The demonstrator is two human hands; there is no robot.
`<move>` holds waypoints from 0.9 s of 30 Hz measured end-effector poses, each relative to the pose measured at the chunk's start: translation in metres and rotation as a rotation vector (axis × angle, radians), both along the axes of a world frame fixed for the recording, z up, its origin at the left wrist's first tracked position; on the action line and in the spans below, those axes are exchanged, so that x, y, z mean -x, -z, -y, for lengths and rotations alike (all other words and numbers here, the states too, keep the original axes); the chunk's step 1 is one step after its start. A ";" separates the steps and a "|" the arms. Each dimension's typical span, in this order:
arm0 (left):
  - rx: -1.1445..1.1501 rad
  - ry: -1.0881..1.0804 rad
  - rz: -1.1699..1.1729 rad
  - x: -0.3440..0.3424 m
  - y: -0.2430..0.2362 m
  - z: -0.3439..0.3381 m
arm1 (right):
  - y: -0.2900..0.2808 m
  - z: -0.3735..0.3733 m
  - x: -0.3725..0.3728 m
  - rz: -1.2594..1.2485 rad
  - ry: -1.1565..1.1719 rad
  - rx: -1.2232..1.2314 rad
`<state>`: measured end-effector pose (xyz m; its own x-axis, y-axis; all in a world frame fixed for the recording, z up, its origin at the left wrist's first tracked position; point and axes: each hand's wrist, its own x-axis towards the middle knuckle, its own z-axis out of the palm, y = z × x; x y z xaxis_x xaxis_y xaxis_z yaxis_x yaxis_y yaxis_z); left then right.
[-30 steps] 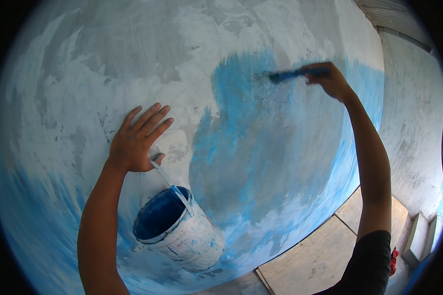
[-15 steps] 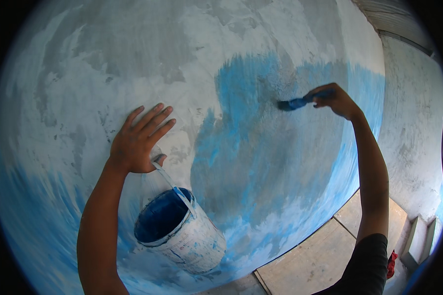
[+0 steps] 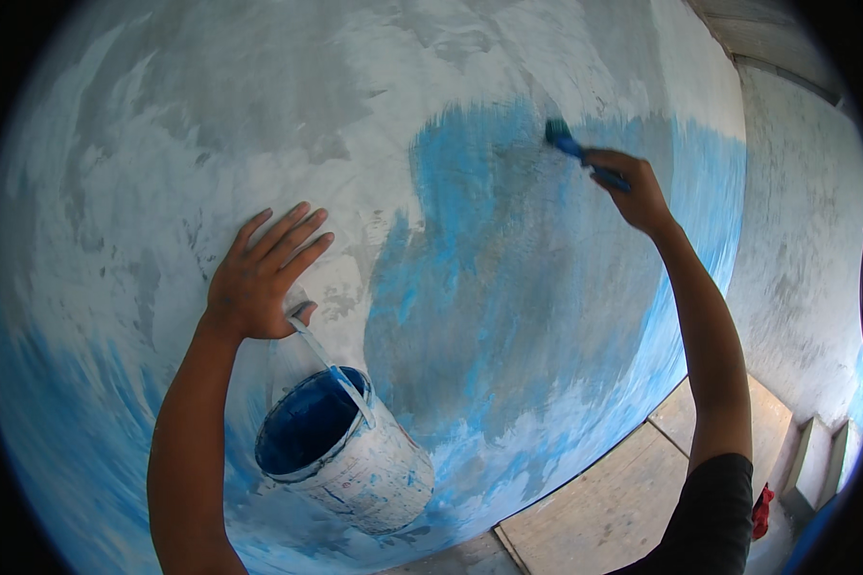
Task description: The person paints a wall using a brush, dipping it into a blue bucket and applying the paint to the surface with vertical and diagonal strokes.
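My left hand [image 3: 264, 278] presses against the wall with its fingers spread. From its thumb, by the handle, hangs a white paint bucket [image 3: 369, 479], tilted, splashed on the outside and dark blue inside. In my right hand [image 3: 633, 192] is a blue-handled paintbrush [image 3: 569, 146], its dark bristles at the upper edge of a blue patch on the wall [image 3: 288, 115]. The patch is streaky blue over grey, and whitish bare plaster surrounds it. How much paint the bucket holds cannot be told.
Tan boards [image 3: 594, 479] lie along the foot of the wall at lower right. A grey side wall [image 3: 791, 240] meets the painted one on the right. Near its base are pale blocks [image 3: 815, 465] and a small red thing [image 3: 761, 513].
The paintbrush in my right hand has moved up the wall and its bristles now point upward. My left hand and the bucket stay about where they were.
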<state>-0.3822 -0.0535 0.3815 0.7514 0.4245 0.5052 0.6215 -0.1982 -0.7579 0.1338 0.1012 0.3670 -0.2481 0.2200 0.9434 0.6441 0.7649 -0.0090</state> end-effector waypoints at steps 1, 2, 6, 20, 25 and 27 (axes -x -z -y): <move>0.001 -0.016 0.001 0.002 -0.002 0.005 | 0.005 0.009 0.001 0.004 -0.008 0.109; 0.011 -0.022 0.004 0.001 -0.003 0.004 | 0.007 0.016 -0.005 0.012 -0.007 0.227; 0.027 -0.015 0.018 0.003 0.000 -0.002 | -0.021 0.036 -0.026 0.030 -0.121 0.576; 0.020 0.006 0.024 0.004 0.005 -0.001 | 0.000 0.020 0.059 -0.167 -0.090 -0.008; 0.047 -0.052 0.030 0.004 -0.001 0.005 | -0.005 0.086 0.092 0.132 -0.347 0.423; 0.068 -0.061 0.055 0.007 0.000 0.006 | -0.012 0.085 0.102 0.144 -0.324 0.278</move>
<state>-0.3891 -0.0595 0.3813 0.6948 0.5036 0.5134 0.6745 -0.2088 -0.7081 0.0313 0.0164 0.3792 -0.4703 0.3492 0.8105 0.3811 0.9087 -0.1704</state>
